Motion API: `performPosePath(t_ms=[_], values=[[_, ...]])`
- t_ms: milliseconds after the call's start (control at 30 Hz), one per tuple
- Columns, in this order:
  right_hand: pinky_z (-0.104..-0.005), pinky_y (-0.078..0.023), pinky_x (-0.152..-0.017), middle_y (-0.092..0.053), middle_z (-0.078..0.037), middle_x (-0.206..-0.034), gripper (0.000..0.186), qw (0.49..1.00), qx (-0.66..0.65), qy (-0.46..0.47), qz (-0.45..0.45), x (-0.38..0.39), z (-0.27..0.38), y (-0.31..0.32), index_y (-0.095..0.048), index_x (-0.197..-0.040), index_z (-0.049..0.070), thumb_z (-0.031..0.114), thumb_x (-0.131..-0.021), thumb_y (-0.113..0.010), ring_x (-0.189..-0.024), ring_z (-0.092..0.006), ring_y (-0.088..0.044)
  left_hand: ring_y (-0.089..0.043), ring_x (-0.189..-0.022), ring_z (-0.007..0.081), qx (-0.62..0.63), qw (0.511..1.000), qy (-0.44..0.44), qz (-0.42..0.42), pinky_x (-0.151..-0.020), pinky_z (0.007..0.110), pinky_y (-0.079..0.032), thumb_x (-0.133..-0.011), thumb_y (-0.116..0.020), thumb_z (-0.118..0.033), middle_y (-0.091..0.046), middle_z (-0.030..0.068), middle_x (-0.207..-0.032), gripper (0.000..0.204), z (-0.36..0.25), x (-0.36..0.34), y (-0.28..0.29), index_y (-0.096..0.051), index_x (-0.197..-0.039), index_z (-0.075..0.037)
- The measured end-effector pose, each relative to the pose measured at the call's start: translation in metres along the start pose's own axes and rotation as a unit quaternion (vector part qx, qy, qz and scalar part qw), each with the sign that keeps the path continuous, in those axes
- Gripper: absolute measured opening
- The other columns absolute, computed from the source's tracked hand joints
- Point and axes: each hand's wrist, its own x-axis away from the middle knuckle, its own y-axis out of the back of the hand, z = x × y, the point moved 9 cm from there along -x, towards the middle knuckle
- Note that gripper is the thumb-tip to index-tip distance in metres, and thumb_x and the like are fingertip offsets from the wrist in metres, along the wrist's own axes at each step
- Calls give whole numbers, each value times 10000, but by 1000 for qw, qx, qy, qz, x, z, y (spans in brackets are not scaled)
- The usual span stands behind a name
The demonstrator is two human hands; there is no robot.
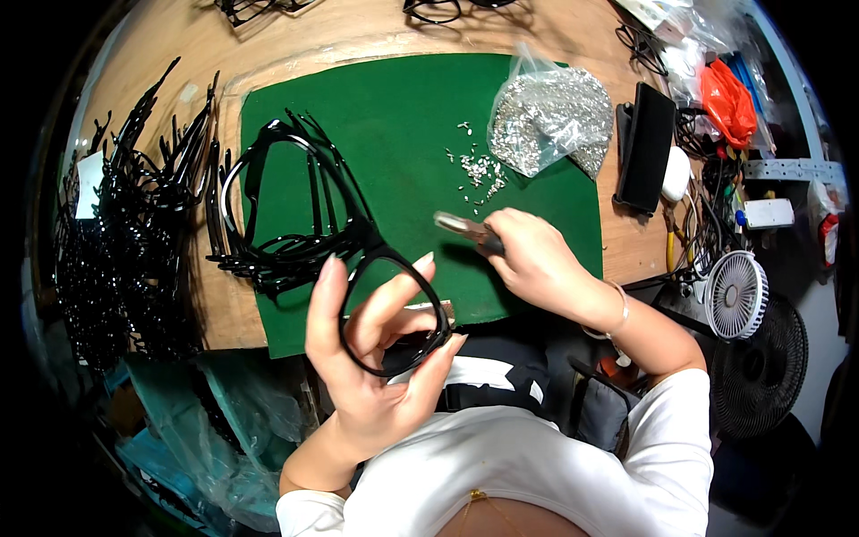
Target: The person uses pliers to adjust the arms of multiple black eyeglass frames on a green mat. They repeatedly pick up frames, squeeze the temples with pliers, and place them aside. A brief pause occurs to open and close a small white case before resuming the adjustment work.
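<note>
My left hand (pixel 362 403) grips a black eyeglass frame (pixel 374 240) by one of its rims, the fingers curled round and through the lens opening. The frame is tilted above the near left part of a green mat (pixel 403 125). In my right hand (pixel 537 259) is a pair of pliers (pixel 463 225), its metal tip pointing left over the mat, apart from the frame. Beyond the pliers lie small loose silver pieces (pixel 481 170). A clear plastic bag (pixel 548 112) full of the same pieces sits behind them. More black frames (pixel 291 255) lie behind the held one, partly hidden.
A large heap of black eyeglass frames (pixel 134 277) fills the left of the wooden table (pixel 201 58). To the right are a black case (pixel 646 148), a red plastic bag (pixel 727 103), tangled cables and a small white fan (pixel 736 295). A larger black fan (pixel 761 367) stands lower.
</note>
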Motion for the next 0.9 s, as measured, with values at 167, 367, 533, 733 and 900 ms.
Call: performPosePath(t_ms=[167,367,533,733,900], values=[[-309,-447,-599,-560,-113,-768,128,944,-326,-47,-4,24,30,30,-552,-856,-4,92,-812,-625,-656,-196,-562,-590,-863,176,-44,999,17,-17,-749,251,-508,-714,-659,106,-471,237,-1247,924,5,-7,-8,-29,-1380,-13],[-242,-441,-609,-547,-46,-783,175,880,-471,-27,-61,27,43,30,-538,-882,4,127,-829,-652,-675,-99,-523,-599,-889,212,-41,997,0,-69,-776,266,-519,-695,-654,110,-488,251,-1215,910,2,-11,-20,-59,-1376,8],[-218,-427,-672,-537,-2,-816,202,764,-621,-138,105,29,38,10,-527,-905,29,202,-866,-625,-751,-56,-489,-608,-911,235,-37,999,13,-13,-789,287,-532,-696,-651,115,-496,240,-1214,887,2,-16,-22,-81,-1370,27],[-225,-425,-718,-525,10,-829,170,783,-595,-87,159,28,55,31,-524,-911,20,167,-877,-602,-781,-57,-481,-541,-1075,235,75,987,98,99,-894,330,-489,-765,-628,77,-492,197,-1218,889,0,-27,-30,-14,-1393,-64],[-231,-425,-726,-530,3,-839,213,779,-596,-110,163,35,52,33,-530,-975,14,172,-863,-618,-791,-70,-490,-548,-1055,229,249,952,165,64,-901,339,-487,-751,-608,122,-457,219,-1263,897,1,-26,-33,4,-1383,-51]])
